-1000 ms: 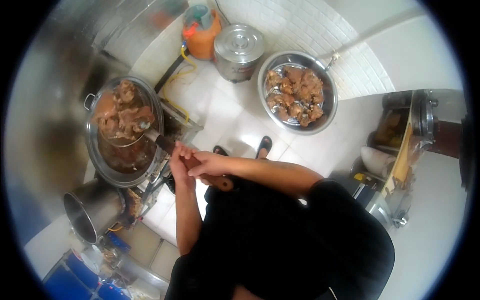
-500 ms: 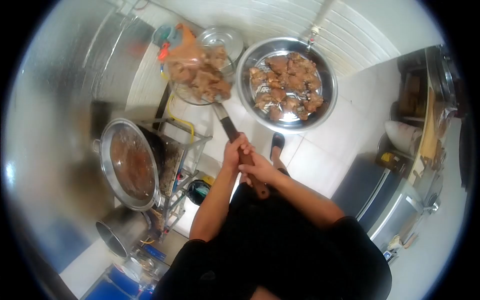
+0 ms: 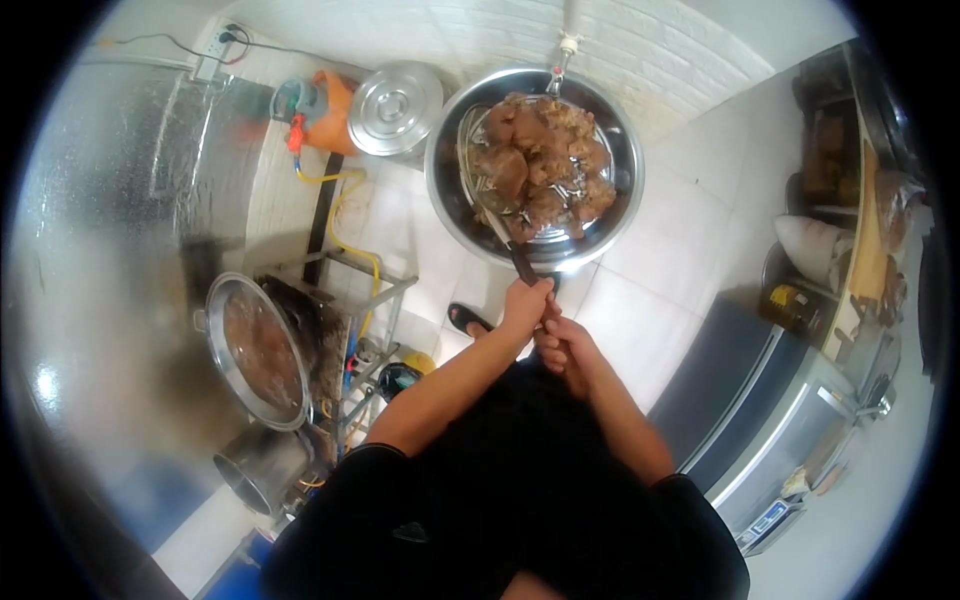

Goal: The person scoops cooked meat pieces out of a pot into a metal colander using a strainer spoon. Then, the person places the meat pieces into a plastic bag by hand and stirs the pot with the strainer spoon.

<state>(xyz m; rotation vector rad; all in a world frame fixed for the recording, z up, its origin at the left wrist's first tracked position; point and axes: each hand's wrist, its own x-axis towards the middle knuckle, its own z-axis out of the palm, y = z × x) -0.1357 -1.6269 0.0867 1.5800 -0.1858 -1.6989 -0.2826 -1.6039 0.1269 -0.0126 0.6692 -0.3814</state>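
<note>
My left hand [image 3: 527, 305] and my right hand [image 3: 567, 348] are both wrapped round the dark wooden handle of a long skimmer [image 3: 522, 262], the left one farther forward. The skimmer's wire bowl is tilted on its side inside a large steel basin [image 3: 624, 205], at the basin's left part. Brown cooked meat chunks [image 3: 548, 150] lie on a perforated tray in the basin and against the wire bowl. Where the skimmer's load ends and the basin's meat begins, I cannot tell.
At left, a big pot [image 3: 262, 350] of brown broth stands on a metal stand [image 3: 390, 310]. An orange gas cylinder [image 3: 330, 115] with a yellow hose and a steel lid [image 3: 397, 108] are behind. A tap [image 3: 558, 75] is above the basin. A dark cabinet [image 3: 715, 375] stands right.
The loaded skimmer has swung right, from beside the basin into it, and its bowl has tipped over. Both hands have moved right with the handle. The view has shifted slightly.
</note>
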